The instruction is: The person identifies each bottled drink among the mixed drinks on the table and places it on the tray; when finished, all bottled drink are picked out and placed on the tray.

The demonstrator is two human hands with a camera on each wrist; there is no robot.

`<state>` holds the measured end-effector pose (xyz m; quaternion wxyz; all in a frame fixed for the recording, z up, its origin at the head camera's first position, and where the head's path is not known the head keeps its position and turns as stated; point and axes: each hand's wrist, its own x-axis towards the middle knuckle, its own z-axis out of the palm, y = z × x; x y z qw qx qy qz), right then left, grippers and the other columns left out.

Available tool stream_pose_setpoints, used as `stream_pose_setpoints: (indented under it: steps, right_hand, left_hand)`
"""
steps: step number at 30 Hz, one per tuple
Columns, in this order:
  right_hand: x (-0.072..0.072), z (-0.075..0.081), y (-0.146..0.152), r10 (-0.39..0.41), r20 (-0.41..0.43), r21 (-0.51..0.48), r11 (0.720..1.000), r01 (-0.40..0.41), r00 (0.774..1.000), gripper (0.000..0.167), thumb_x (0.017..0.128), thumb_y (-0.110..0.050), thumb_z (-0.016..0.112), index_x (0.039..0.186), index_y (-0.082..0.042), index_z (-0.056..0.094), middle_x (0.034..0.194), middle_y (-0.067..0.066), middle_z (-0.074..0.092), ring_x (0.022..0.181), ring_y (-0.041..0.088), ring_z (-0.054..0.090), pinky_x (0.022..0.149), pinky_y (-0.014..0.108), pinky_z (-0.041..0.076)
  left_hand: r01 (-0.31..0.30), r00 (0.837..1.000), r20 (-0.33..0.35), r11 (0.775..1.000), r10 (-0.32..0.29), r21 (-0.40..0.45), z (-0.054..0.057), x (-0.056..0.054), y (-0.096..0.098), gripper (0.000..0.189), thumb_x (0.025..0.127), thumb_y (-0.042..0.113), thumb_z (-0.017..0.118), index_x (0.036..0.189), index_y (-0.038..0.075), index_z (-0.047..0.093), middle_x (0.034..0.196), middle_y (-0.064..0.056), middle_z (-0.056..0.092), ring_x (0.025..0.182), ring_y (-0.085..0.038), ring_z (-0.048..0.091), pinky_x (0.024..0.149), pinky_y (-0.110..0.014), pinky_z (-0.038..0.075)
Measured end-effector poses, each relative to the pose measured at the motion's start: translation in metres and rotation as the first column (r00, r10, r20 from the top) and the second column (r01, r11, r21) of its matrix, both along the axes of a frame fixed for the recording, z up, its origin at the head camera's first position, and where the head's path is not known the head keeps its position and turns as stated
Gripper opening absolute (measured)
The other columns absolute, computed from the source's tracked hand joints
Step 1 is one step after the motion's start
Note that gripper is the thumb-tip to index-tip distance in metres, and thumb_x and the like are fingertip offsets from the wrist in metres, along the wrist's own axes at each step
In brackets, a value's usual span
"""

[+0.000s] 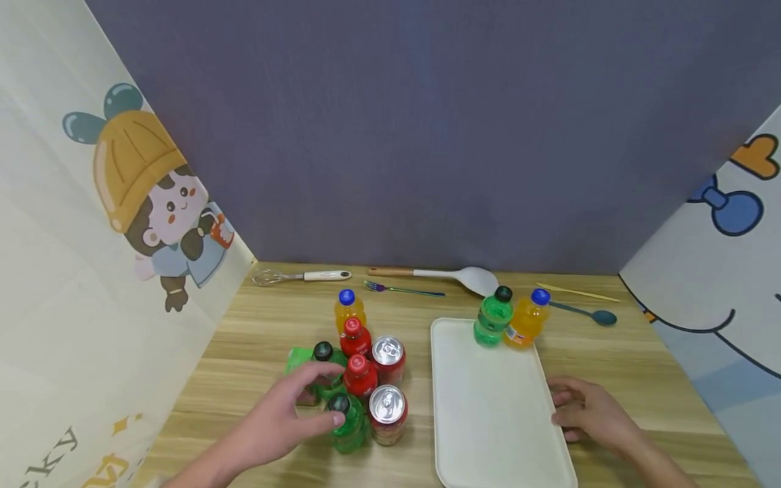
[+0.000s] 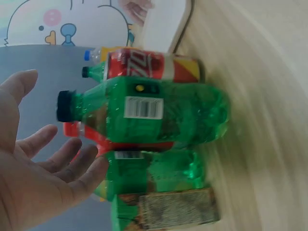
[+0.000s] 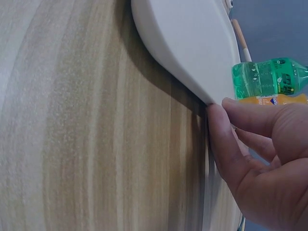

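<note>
My left hand (image 1: 277,420) reaches over the drinks on the left, thumb and fingers spread around the tops of two green bottles. In the left wrist view, a gap shows between the fingers and the nearest green bottle (image 2: 159,113). Close by stand two red-capped bottles (image 1: 360,379), two red cans (image 1: 388,417), an orange drink bottle (image 1: 350,313) and a green carton (image 1: 299,359), partly hidden. With thumb and finger, my right hand (image 1: 588,413) pinches the right rim of the white tray (image 1: 488,413). At its far end stand another green bottle (image 1: 493,318) and an orange one (image 1: 527,322).
Along the back lie a whisk (image 1: 305,276), a rainbow-coloured fork (image 1: 403,290) and a white spoon (image 1: 472,278) with a wooden handle. Yellow chopsticks (image 1: 576,292) and a dark teal spoon (image 1: 601,316) are at the back right. A grey wall (image 1: 415,135) rises behind.
</note>
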<state>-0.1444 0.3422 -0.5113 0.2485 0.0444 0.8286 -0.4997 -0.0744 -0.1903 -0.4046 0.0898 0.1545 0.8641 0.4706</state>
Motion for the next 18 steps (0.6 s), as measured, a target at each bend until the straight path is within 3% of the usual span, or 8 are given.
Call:
stream_pose_setpoints:
  steps: [9,18]
  right_hand:
    - [0.001,-0.001,0.000,-0.003,-0.008,0.002,1.000,0.003,1.000,0.077,0.087,-0.007,0.078,0.151,0.008,0.037,0.119,0.020,0.062,0.092,0.025,0.067,0.071,0.043,0.063]
    - [0.001,0.000,0.000,-0.014,-0.003,0.021,1.000,0.014,1.000,0.077,0.087,-0.006,0.077,0.152,0.006,0.038,0.119,0.017,0.063,0.092,0.025,0.067,0.071,0.042,0.063]
  left_hand:
    - [-0.031,0.999,-0.045,0.999,0.029,-0.043,-0.020,0.011,0.003,0.061,0.084,0.047,0.081,0.137,0.026,0.059,0.136,0.009,0.061,0.121,-0.018,0.060,0.100,-0.038,0.053]
    - [-0.013,1.000,-0.013,0.999,0.013,-0.042,-0.028,0.014,0.003,0.058,0.085,0.045,0.081,0.137,0.029,0.059,0.133,0.013,0.061,0.120,-0.012,0.059,0.098,-0.038,0.053]
